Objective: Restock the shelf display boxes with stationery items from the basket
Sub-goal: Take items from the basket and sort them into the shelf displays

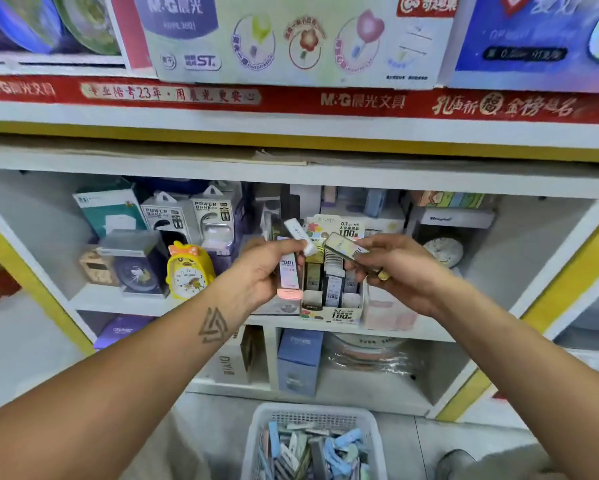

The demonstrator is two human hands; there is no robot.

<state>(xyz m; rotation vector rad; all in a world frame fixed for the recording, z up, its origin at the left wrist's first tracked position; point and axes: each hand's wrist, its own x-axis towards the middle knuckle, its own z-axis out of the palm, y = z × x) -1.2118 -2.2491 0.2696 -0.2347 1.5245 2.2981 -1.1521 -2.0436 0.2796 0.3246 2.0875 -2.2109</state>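
Pinching one flat lead case point(346, 248) in our right hand point(400, 273), we hold it tilted, long axis running left-up to right-down, just above the display box point(331, 306). Our left hand point(267, 273) grips a few more cases point(289, 271), upright, beside the box's left edge. The right hand looks nearer the open slots, and the basket point(313, 415) sits well below us, on the floor
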